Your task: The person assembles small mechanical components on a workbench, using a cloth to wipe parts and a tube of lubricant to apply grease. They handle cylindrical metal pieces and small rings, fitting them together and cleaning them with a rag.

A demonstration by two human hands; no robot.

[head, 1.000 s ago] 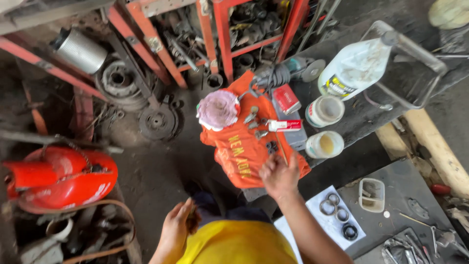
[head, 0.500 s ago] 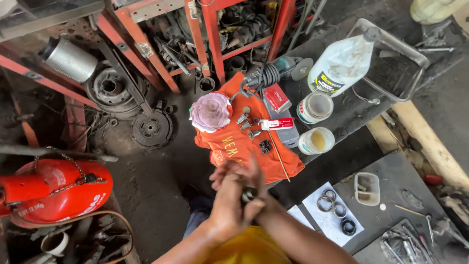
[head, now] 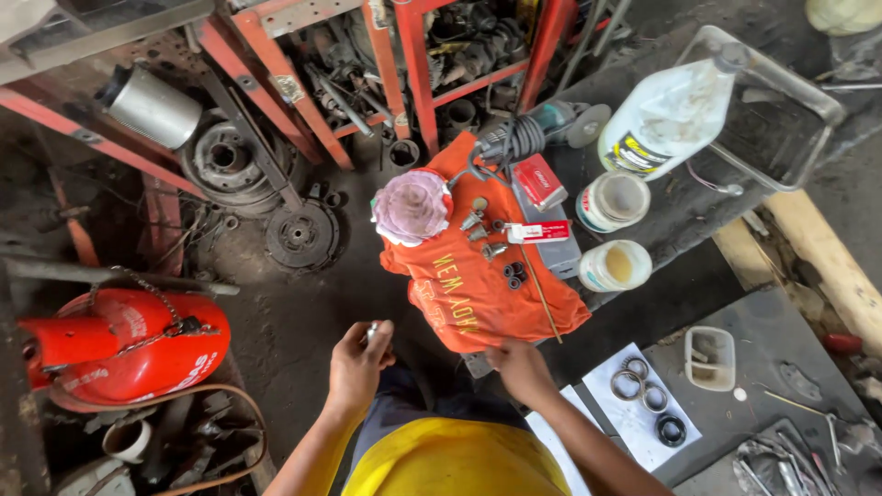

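The left hand (head: 356,361) is closed around a small silvery metal part (head: 371,330), whose tip pokes out above the fingers; what kind of part it is cannot be told. This grip hangs over the dark floor, apart from the worktop (head: 781,340). Well to its left lies a red gas cylinder (head: 129,344) with a chain over it, and above it, further off, a round metal disc (head: 299,234) lies on the floor beneath an orange rack (head: 413,64).

The right hand (head: 520,366) rests with curled fingers at the lower edge of an orange cloth (head: 469,294). Whether this grip pinches the cloth or only touches it cannot be told. Just above the right hand, on the cloth, sit two small black rings (head: 514,273), a cluster of small bolts (head: 482,230) and, beyond them, a pinkish round part (head: 412,206). To the right of the cloth stand two open white jars (head: 614,234), with a white plastic jug (head: 666,118) lying beyond them. To the lower right of the right hand, a white sheet (head: 634,418) carries several ring-shaped bearings (head: 648,400), and a small clear tub (head: 709,358) stands beside it.
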